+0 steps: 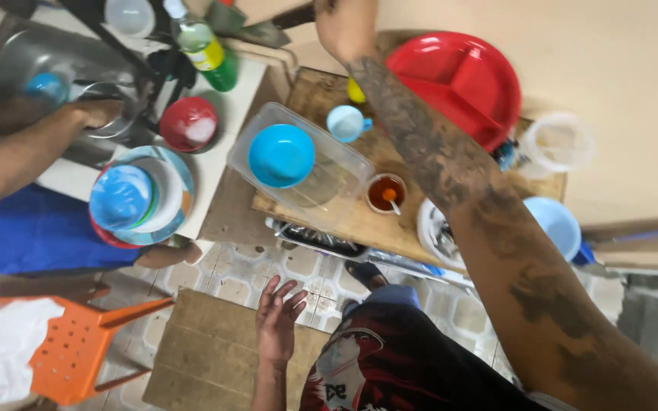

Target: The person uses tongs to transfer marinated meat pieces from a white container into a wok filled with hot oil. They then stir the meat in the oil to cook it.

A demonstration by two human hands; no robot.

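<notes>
**Reach over the dish-laden bench**

Your right hand (344, 27) reached past the red divided plate (458, 80), its fingers out of view; your left hand (279, 320) hung empty, fingers spread. Bowls sat unsorted: a blue bowl (281, 155) in a clear container (306, 171). The wooden bench (359, 221) stood on tiled floor (245, 274).

One head-worn camera is looking steeply down from above, sitting close over the wooden table (321, 95) and tiled floor (245, 274). No second view is sharing the scene.
</notes>
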